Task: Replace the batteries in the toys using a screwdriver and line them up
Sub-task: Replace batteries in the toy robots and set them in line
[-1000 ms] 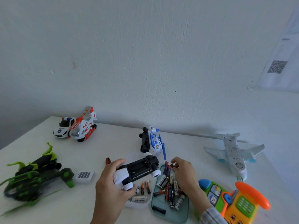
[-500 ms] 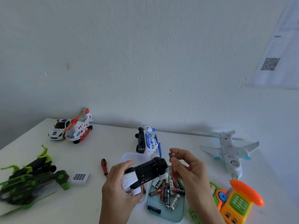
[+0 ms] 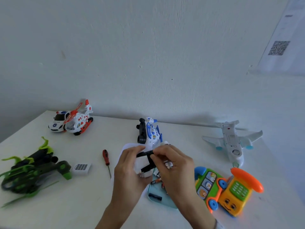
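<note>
Now both hands hold one toy car (image 3: 146, 162) up over the bench (image 3: 99, 204). The left hand (image 3: 130, 169) wraps its fingers round the car's white end, so that grip is full of car. The right hand (image 3: 171, 164) curls its fingers over the black underside of the car, pinching at it; I cannot tell if a battery is between those fingertips.

Just under the hands lies a blue tray (image 3: 158, 198) with batteries (image 3: 156, 180) in it. Left of the left hand, close by, lies a red screwdriver (image 3: 106, 160). Further left sits a small white cover (image 3: 81, 168), and past it a green and black toy (image 3: 33, 172). Right behind the hands stands a blue and white helicopter (image 3: 149, 132). Far back to the left are a police car (image 3: 57, 123) and a red and white helicopter (image 3: 80, 120), touching. Right of the right hand sits a phone bus (image 3: 229, 190), and behind that a white plane (image 3: 231, 139).
</note>
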{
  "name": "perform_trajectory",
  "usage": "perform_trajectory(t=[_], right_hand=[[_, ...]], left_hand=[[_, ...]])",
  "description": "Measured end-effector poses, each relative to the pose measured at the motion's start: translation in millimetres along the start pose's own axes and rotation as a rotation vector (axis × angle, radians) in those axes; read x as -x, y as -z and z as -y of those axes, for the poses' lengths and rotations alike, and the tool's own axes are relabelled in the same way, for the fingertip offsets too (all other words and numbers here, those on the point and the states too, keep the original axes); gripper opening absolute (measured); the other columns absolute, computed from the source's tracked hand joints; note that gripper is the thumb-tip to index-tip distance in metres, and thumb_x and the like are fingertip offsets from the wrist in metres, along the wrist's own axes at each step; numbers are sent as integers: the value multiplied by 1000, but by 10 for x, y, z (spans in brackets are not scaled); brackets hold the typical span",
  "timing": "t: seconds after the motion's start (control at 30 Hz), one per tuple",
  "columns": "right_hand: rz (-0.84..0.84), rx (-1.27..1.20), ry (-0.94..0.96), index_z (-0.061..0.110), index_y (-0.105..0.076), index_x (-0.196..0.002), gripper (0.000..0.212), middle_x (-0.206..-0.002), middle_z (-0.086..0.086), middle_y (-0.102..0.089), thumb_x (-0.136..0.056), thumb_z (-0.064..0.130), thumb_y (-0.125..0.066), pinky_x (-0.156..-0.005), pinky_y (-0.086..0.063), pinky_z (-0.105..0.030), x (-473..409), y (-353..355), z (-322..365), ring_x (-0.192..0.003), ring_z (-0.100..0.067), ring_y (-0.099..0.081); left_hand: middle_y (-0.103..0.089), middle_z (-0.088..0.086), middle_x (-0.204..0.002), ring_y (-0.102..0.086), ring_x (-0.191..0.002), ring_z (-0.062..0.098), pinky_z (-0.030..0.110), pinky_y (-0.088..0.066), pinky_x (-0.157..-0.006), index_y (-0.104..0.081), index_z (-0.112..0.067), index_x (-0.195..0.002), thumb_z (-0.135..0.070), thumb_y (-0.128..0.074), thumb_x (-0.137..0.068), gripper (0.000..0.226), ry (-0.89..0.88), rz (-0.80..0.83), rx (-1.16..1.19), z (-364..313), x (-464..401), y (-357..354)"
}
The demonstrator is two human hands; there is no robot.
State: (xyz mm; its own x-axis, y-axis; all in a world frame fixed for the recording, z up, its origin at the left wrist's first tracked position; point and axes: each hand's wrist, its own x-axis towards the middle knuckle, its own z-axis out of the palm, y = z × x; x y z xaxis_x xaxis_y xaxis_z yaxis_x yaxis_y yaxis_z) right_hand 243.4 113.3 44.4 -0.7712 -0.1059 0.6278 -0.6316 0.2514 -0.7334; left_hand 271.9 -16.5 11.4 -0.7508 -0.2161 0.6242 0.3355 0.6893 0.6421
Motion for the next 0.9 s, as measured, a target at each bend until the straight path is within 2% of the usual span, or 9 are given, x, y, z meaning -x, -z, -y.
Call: perform_trajectory(t=[0.17,0.23,0.33,0.43,0.5,0.63,0.7,0.8,0.9], right_hand=[[63,101,44,16,-74,-82,9,-84,12,-65,-78,12,-67,-72,-50,-16,11,-73,-75,-79,-4,-59],[78,88,-50,26,-72,-77,7,-84,16,-65,-75,20,-70,-74,-51,-27,-2,-51,-99,-79,-4,-58],[127,97,-263,36,-70,-72,9,-89,24,-62,-70,34,-78,-87,-44,-39,-36,20,-134,-96,-2,-52],[114,118,-335,43,-64,-68,19,-101,25,-56,-65,36,-82,-95,-36,-39,-24,65,-147,-104,2,-44],[70,78,-358,43,-63,-70,23,-100,25,-54,-56,49,-79,-94,-39,-39,-27,71,-158,-104,3,-44],[22,138,-371,40,-64,-75,40,-107,25,-49,-50,70,-75,-90,-35,-29,-22,56,-206,-107,6,-37],[15,131,-392,38,-65,-80,50,-110,23,-47,-49,76,-70,-89,-39,-26,-5,62,-199,-107,4,-37],[25,65,-439,34,-64,-87,47,-112,20,-45,-51,60,-81,-79,-36,-4,17,96,-168,-109,-1,-39],[25,27,-449,30,-65,-88,44,-110,19,-46,-53,46,-87,-76,-35,1,36,134,-174,-108,0,-42]], left_hand=[[-58,-11,-108,-55,-102,-7,4,-40,-85,-56,-25,-115,8,-86,-48,81,62,35,20,52,-3,-59],[-59,-9,-106,-55,-101,-8,3,-39,-85,-57,-23,-114,7,-87,-47,80,59,49,28,49,7,-68],[-60,-9,-107,-57,-100,-4,5,-42,-83,-58,-23,-113,4,-88,-48,77,64,71,61,49,12,-61],[-60,-9,-105,-58,-98,0,8,-44,-80,-59,-24,-111,-10,-85,-50,68,64,99,73,32,22,-54],[-61,-10,-104,-59,-97,1,9,-46,-80,-61,-22,-110,-25,-79,-51,62,100,100,103,-2,18,-55],[-64,-9,-104,-62,-98,6,10,-47,-80,-61,-25,-109,-14,-82,-50,64,131,92,162,-46,57,-88],[-64,-10,-104,-63,-98,8,10,-47,-79,-60,-29,-109,-9,-84,-50,67,137,73,183,-59,77,-94],[-63,-12,-104,-63,-98,9,11,-48,-78,-59,-30,-109,-9,-84,-51,67,136,50,185,-65,101,-101],[-62,-14,-103,-63,-96,7,10,-48,-76,-59,-31,-109,-10,-81,-52,65,135,37,190,-105,130,-92]])
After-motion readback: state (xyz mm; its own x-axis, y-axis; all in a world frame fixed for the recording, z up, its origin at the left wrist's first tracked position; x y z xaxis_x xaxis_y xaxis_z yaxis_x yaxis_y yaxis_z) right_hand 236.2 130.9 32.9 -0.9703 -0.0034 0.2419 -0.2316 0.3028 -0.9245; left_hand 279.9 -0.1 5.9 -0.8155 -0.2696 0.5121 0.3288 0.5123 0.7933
